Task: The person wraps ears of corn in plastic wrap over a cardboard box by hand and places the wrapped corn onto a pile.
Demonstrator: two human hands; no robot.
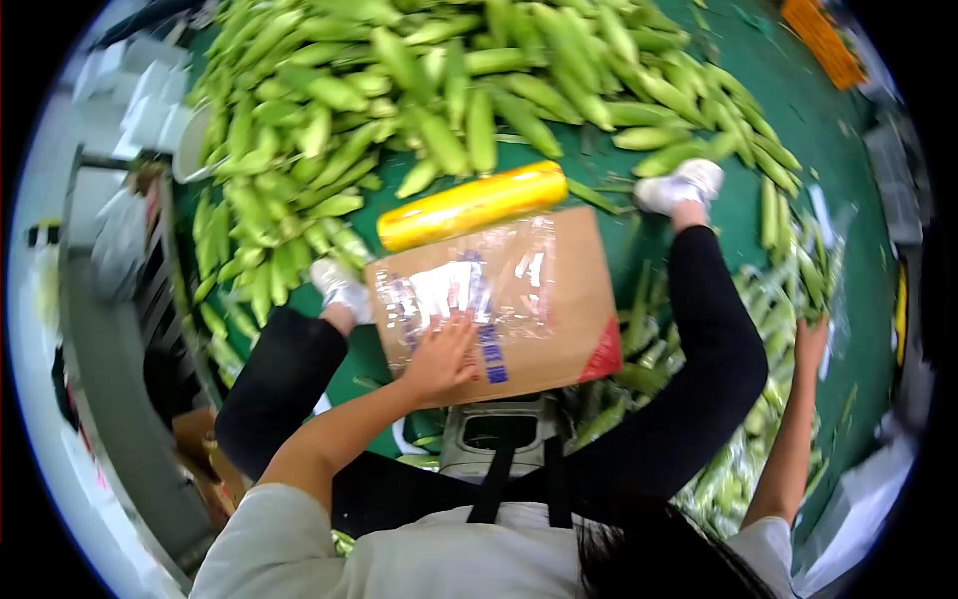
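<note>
My left hand (446, 354) lies flat, fingers spread, on clear plastic film over a cardboard box (559, 270). The box carries blue printing and a red corner and sits between my knees. Against its far edge rests a yellow roll of cling film (474, 205). Out to the far right, my right hand (812, 334) is closed around the lower end of a green ear of corn (811, 280), beside the wrapped ears; its fingers are partly hidden.
A large heap of unwrapped corn ears (439, 90) covers the green floor ahead. Film-wrapped corn (733, 459) is piled on my right. An orange crate (823, 40) stands at the far right, a metal rack (160, 270) at the left. A grey stool (499, 434) shows below the box.
</note>
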